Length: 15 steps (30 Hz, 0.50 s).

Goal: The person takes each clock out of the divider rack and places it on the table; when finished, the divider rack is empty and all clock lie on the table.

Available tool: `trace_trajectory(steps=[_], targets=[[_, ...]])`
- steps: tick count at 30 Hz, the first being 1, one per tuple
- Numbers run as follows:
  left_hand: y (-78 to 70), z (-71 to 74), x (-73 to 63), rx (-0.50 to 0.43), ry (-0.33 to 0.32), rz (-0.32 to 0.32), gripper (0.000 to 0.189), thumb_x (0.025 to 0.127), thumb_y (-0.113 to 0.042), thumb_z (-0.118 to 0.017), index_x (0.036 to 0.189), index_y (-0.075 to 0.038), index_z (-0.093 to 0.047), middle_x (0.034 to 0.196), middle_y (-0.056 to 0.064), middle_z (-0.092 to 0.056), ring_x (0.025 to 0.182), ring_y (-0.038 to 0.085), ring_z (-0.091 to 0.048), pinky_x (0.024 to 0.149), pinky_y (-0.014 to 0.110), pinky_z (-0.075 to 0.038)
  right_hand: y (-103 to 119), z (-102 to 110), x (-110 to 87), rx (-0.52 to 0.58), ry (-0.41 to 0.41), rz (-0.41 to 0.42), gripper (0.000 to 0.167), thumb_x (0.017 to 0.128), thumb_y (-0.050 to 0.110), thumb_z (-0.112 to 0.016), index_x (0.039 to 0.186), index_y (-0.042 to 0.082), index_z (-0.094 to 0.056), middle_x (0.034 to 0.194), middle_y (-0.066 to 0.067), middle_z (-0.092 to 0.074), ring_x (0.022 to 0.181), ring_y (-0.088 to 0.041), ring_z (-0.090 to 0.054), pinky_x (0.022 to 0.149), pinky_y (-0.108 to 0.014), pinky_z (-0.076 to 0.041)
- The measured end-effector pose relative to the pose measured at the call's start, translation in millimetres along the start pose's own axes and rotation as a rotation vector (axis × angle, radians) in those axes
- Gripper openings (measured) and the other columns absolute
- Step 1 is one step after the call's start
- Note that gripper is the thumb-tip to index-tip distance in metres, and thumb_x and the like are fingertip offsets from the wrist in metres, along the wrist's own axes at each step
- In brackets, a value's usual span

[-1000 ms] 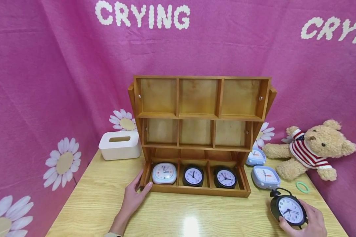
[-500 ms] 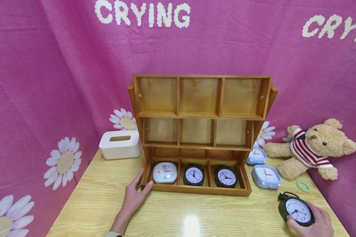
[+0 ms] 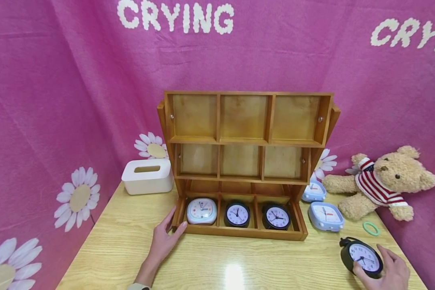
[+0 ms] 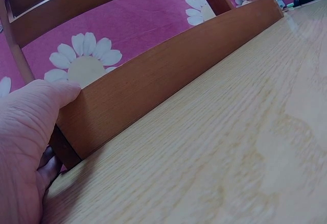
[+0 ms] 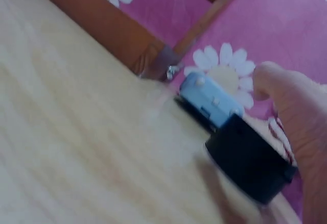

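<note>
At the left front corner of a brown wooden three-tier rack (image 3: pixel 239 231), my left hand (image 3: pixel 164 237) holds the bottom tray, thumb on its front board and fingers along its side. In the left wrist view the thumb hooks over the end of the front board (image 4: pixel 168 71). My right hand (image 3: pixel 386 270) is spread around a black twin-bell alarm clock (image 3: pixel 364 257) that leans back on the table. In the right wrist view, a gap shows between its raised thumb and the black clock case (image 5: pixel 250 157). Bottom compartments hold a pale blue clock (image 3: pixel 201 211) and two round black clocks (image 3: pixel 237 214).
Two light blue clocks (image 3: pixel 325 217) stand right of the rack. Behind them a teddy bear (image 3: pixel 380 181) in a striped shirt leans on the pink curtain, with a green ring (image 3: pixel 370 228) in front. A white tissue box (image 3: pixel 147 177) stands at the left.
My right hand has moved right and down with the black twin-bell alarm clock, then its fingers have lifted and spread off it. The left hand stays at the rack's corner.
</note>
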<state>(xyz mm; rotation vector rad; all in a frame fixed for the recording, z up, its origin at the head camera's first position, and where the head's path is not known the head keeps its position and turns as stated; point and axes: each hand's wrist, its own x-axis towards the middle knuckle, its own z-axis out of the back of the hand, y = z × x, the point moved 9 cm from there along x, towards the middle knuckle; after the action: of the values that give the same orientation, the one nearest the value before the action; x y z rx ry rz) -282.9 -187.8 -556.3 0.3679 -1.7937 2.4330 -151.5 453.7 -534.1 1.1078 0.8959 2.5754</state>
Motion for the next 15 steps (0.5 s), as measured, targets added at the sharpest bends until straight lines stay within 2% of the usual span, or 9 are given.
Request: trace_trajectory(steps=[2, 4, 6, 7, 9, 11, 15], targets=[[0.4, -0.7, -0.2, 0.003, 0.001, 0.002, 0.07, 0.094, -0.019, -0.08, 0.155, -0.003, -0.048, 0.155, 0.026, -0.046, 0.14, 0.044, -0.048, 0.111, 0.055, -0.042, 12, 8, -0.1, 0.079, -0.109, 0.067, 0.077, 0.062, 0.026, -0.079, 0.128, -0.011, -0.063, 0.12, -0.018, -0.066, 0.12, -0.027, -0.058, 0.11, -0.027, -0.035], [0.8, -0.9, -0.4, 0.006, 0.001, 0.004, 0.071, 0.094, -0.019, -0.08, 0.155, -0.003, -0.049, 0.155, 0.026, -0.046, 0.14, 0.044, -0.047, 0.111, 0.055, -0.042, 27, 13, 1.2, 0.147, -0.163, 0.088, 0.074, 0.064, 0.02, -0.082, 0.131, -0.006, -0.067, 0.125, 0.004, -0.068, 0.119, -0.002, -0.055, 0.104, -0.009, -0.029], [0.5, -1.2, -0.8, 0.001, 0.004, 0.003, 0.071, 0.094, -0.019, -0.08, 0.155, -0.003, -0.048, 0.155, 0.026, -0.046, 0.14, 0.043, -0.048, 0.111, 0.054, -0.042, 43, 13, 3.7, 0.19, -0.152, 0.073, 0.074, 0.063, 0.007, -0.084, 0.135, -0.001, -0.068, 0.131, 0.021, -0.063, 0.118, 0.017, -0.047, 0.099, -0.005, -0.033], [0.5, -1.3, -0.8, -0.002, 0.005, 0.005, 0.071, 0.094, -0.019, -0.08, 0.155, -0.003, -0.048, 0.155, 0.026, -0.046, 0.14, 0.043, -0.048, 0.112, 0.053, -0.042, 51, 12, 4.7, 0.211, -0.145, 0.066, 0.075, 0.063, 0.002, -0.085, 0.136, 0.0, -0.068, 0.133, 0.027, -0.06, 0.116, 0.017, -0.05, 0.097, -0.004, -0.036], [1.0, -1.6, -0.7, -0.006, 0.007, 0.007, 0.071, 0.094, -0.019, -0.08, 0.155, -0.002, -0.047, 0.155, 0.025, -0.046, 0.14, 0.043, -0.048, 0.112, 0.053, -0.042, 67, 7, 7.9, 0.275, -0.11, 0.084, 0.077, 0.062, -0.008, -0.085, 0.136, -0.001, -0.067, 0.134, 0.017, -0.065, 0.114, 0.012, -0.056, 0.094, -0.003, -0.041], [2.0, -2.0, -0.7, -0.009, 0.01, 0.01, 0.072, 0.094, -0.019, -0.08, 0.156, -0.002, -0.047, 0.156, 0.025, -0.046, 0.141, 0.042, -0.047, 0.112, 0.053, -0.041, 79, -2, 9.9, 0.326, -0.063, 0.087, 0.079, 0.062, -0.016, -0.084, 0.137, -0.003, -0.066, 0.136, 0.012, -0.066, 0.117, 0.008, -0.059, 0.097, -0.005, -0.044], [3.5, -2.7, -0.3, -0.005, 0.012, 0.015, 0.072, 0.094, -0.02, -0.08, 0.156, -0.003, -0.047, 0.156, 0.024, -0.046, 0.141, 0.042, -0.047, 0.113, 0.054, -0.041, 95, -25, 9.3, 0.383, 0.047, 0.032, 0.081, 0.067, -0.022, -0.083, 0.142, -0.001, -0.062, 0.14, 0.007, -0.065, 0.123, 0.006, -0.059, 0.1, -0.007, -0.045]])
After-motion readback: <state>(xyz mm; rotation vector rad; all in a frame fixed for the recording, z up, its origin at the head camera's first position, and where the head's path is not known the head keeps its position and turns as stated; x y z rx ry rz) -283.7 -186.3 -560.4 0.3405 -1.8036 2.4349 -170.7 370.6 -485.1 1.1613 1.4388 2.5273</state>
